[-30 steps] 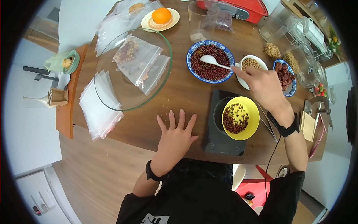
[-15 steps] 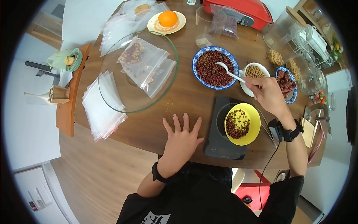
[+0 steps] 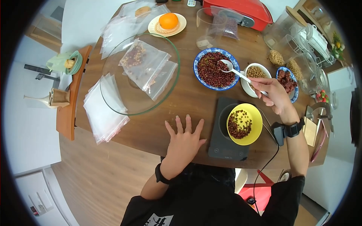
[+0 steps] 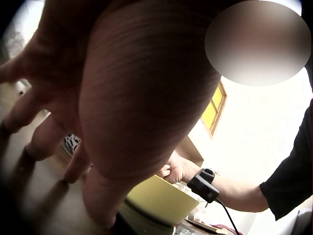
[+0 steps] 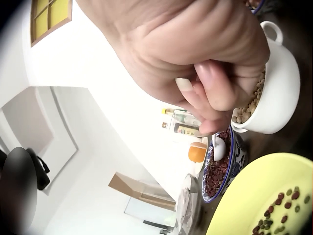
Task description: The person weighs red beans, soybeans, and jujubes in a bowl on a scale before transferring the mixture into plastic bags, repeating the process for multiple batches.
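My right hand (image 3: 274,94) grips the handle of a white spoon (image 3: 243,77), whose bowl dips into red beans in a blue-and-white bowl (image 3: 213,69). In the right wrist view the spoon (image 5: 219,148) lies in that bowl, beyond my curled fingers. A white cup (image 3: 247,87) of pale beans stands just beside the hand. On a black scale-like plate (image 3: 222,150) sits a yellow bowl (image 3: 257,126) holding red and green beans. My left hand (image 3: 182,145) rests on the table with fingers spread, left of the black plate, holding nothing.
A large glass bowl (image 3: 171,89) with filled bags stands left, beside flat clear bags (image 3: 103,109). Behind are an orange (image 3: 168,21) on a plate, a clear container (image 3: 211,26) and a red appliance (image 3: 241,11). Jars and a bowl of dried red fruit (image 3: 287,81) stand right.
The spoon's bowl has shifted within the red beans, and my right hand has moved down and right from the bowl with its grip turned. My left hand stays flat on the table.
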`<state>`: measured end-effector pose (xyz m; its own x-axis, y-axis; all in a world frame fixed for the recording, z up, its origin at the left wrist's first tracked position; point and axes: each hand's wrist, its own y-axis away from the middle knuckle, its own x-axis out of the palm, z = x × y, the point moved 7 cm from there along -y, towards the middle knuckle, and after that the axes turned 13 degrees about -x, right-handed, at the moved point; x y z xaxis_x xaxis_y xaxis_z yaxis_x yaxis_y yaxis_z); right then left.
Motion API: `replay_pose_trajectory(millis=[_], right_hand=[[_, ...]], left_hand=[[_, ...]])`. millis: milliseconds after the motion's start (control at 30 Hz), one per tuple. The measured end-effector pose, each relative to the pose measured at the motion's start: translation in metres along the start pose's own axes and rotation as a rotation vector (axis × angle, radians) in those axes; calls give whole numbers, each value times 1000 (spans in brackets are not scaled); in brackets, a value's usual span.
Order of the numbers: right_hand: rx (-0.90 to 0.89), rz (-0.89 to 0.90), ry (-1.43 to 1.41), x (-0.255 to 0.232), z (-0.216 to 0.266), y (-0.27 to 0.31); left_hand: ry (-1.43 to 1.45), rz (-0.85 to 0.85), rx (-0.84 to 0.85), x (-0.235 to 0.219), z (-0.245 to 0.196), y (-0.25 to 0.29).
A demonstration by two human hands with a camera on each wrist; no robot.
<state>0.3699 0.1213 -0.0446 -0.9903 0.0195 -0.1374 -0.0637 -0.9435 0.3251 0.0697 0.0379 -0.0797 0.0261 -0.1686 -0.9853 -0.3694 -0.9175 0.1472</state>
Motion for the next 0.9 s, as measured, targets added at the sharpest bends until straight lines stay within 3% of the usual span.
replay_pose_trajectory(millis=[133, 300, 500, 567, 633, 667, 700, 767, 900], right_hand=[[40, 20, -205, -7, -6, 7], [7, -31, -196, -30, 12, 49], [1, -104, 5, -60, 10, 136], [-26, -116, 182, -60, 5, 158], [-404, -75, 434, -39, 5, 169], [-499, -44, 641, -29, 9, 175], [-495, -48, 640, -24, 13, 178], [-738, 70, 1269, 3, 36, 190], [-732, -23, 1359, 5, 53, 186]], left_hand=[[16, 12, -6, 0, 1, -1], [14, 7, -1, 0, 1, -1], [3, -2, 7, 1, 1, -2], [0, -1, 9, 0, -1, -3], [-16, -4, 9, -1, -2, -3], [-16, -1, 13, -2, -3, -4], [-20, -1, 12, -2, -3, -4], [-25, 2, 12, -2, -4, -5], [-23, 3, 7, -1, -4, -6]])
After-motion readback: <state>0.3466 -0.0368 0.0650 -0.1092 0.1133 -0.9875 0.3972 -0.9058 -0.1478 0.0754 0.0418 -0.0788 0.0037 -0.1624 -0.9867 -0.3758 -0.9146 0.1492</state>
